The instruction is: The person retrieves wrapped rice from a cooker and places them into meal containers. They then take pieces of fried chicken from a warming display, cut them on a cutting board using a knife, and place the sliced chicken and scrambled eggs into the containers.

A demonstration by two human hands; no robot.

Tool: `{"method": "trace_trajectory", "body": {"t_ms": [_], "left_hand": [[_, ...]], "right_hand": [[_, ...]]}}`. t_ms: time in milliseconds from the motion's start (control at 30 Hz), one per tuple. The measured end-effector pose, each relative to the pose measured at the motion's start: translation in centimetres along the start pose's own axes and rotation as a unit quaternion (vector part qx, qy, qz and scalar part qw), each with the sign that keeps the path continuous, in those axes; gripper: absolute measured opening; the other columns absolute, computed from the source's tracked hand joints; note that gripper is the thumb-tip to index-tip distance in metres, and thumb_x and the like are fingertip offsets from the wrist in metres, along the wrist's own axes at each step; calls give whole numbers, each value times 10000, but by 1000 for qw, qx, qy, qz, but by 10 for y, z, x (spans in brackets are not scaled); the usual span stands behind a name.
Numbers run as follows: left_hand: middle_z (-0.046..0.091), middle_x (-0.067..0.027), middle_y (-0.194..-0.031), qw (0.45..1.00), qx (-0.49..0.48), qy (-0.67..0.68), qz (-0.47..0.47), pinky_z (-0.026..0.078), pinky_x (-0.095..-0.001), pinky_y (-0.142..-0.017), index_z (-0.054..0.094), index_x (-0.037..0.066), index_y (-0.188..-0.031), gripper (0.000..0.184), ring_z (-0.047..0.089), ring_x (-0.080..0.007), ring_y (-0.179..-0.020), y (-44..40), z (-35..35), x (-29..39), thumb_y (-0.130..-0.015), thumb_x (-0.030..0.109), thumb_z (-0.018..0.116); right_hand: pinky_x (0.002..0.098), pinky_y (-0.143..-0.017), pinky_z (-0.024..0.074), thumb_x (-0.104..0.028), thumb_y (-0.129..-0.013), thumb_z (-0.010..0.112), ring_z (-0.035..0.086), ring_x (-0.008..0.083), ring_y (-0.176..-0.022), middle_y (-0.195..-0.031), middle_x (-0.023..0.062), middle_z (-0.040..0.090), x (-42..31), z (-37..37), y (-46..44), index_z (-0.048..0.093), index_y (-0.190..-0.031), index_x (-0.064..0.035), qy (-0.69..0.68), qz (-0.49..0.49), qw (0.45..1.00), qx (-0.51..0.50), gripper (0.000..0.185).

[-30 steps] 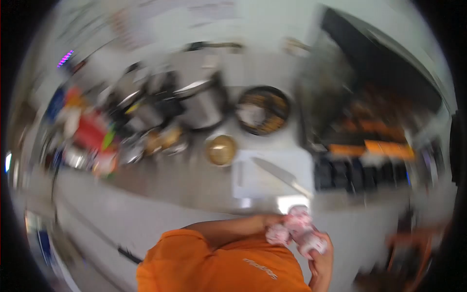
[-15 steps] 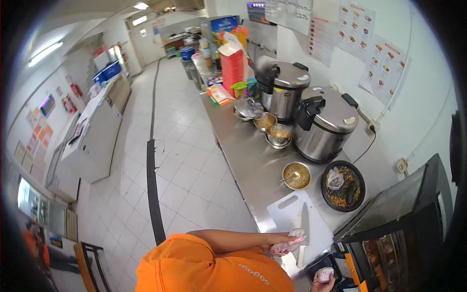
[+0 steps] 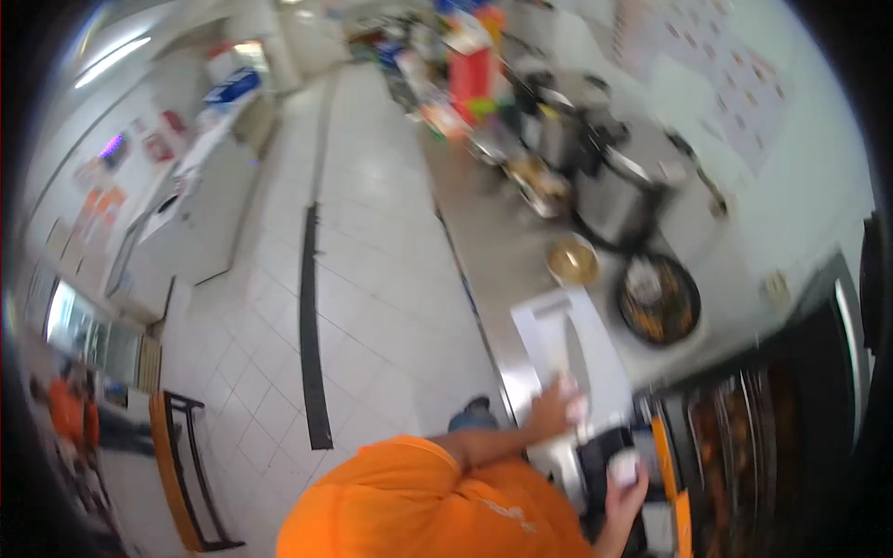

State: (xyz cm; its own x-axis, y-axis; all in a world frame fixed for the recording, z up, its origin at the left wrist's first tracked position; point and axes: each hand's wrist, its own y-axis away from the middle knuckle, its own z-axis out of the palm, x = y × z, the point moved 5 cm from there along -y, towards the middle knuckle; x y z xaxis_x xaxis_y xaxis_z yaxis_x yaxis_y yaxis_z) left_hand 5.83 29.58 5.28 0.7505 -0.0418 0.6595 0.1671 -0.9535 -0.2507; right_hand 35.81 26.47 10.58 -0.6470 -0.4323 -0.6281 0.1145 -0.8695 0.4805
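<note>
Knife (image 3: 577,353) on board (image 3: 609,360), bowl (image 3: 572,263) beyond, left hand (image 3: 554,408)

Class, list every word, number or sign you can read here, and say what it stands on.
None can be read.
Orange shirt: pale chest lettering, too blurred.
Wall posters: too blurred.
Purple wall display: too small and blurred.
White bundle in the right hand: nothing legible.

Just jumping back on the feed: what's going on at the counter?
A person is handling small pale bundles, too blurred to identify. The left hand holds a pinkish-white bundle over the near part of the white cutting board, where a knife lies. The right hand holds a whitish bundle off to the board's near right. A round black pan stands beyond the board.
</note>
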Motion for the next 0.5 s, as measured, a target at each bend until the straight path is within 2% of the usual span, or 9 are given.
{"method": "trace_trajectory", "body": {"t_ms": [33,67,100,133,200,333,367,467,500], "left_hand": [[440,-146,-1571,995,-28,-79,-62,475,-664,-990,578,267,-1448,693,440,-476,-1392,-1,-41,35,-801,426,772],[411,-212,-1572,993,-40,-85,-65,484,-657,-964,582,262,-1441,708,433,-476,-1394,1,-20,23,-789,449,783],[382,-279,-1573,992,-52,-91,-67,493,-651,-939,587,256,-1435,724,427,-475,-1396,3,5,10,-776,472,794],[328,-341,-1580,994,-64,-19,-89,449,-675,-946,581,272,-1452,767,416,-499,-1380,2,-18,24,-756,494,815],[324,-331,-1571,995,-21,-91,-47,351,-679,-1046,558,282,-1466,788,310,-520,-1450,2,-31,38,-746,452,830],[194,-327,-1639,993,-29,-108,-28,269,-707,-1071,590,294,-1448,776,186,-543,-1501,7,-25,38,-733,440,855],[186,-322,-1641,994,-38,-104,-21,261,-709,-1072,597,291,-1443,776,159,-538,-1510,5,-31,35,-728,439,862],[189,-309,-1642,994,-48,-102,-14,246,-708,-1076,623,276,-1408,757,135,-524,-1520,2,-24,35,-711,417,882],[194,-305,-1642,994,-47,-102,-12,242,-707,-1077,632,270,-1393,748,137,-519,-1521,2,-22,35,-704,407,889]], "right_hand": [[446,-1037,528,-241,-1010,605,648,256,-1148,-1231,111,669,-9,31,12,644,-1241,-66,-3,2,1000,-8,292],[434,-1048,522,-189,-1017,585,645,247,-1150,-1232,110,666,-11,30,12,638,-1239,-54,-17,-11,1000,-7,265],[442,-1068,511,-138,-1006,571,643,243,-1143,-1214,111,655,-17,24,8,622,-1246,-43,50,-67,996,-6,263],[439,-1062,517,-74,-954,568,643,238,-1127,-1183,109,643,-23,23,2,607,-1244,-32,112,-97,989,-17,296],[384,-982,559,-21,-903,567,650,229,-1103,-1167,90,634,-26,14,-22,620,-1223,-33,165,-87,981,47,325],[293,-867,554,-36,-807,708,679,177,-986,-1085,94,707,-27,11,-56,695,-1182,-20,437,-101,890,87,375],[299,-822,565,-69,-758,775,689,170,-935,-1035,87,719,-22,17,-59,723,-1128,-26,463,-118,874,93,377],[297,-779,568,-103,-743,798,696,170,-879,-974,86,727,-15,14,-66,740,-1080,-23,537,-58,839,64,351],[316,-774,574,-173,-706,830,714,199,-837,-935,103,741,-8,10,-66,749,-1051,-12,534,-13,843,59,390]]}}
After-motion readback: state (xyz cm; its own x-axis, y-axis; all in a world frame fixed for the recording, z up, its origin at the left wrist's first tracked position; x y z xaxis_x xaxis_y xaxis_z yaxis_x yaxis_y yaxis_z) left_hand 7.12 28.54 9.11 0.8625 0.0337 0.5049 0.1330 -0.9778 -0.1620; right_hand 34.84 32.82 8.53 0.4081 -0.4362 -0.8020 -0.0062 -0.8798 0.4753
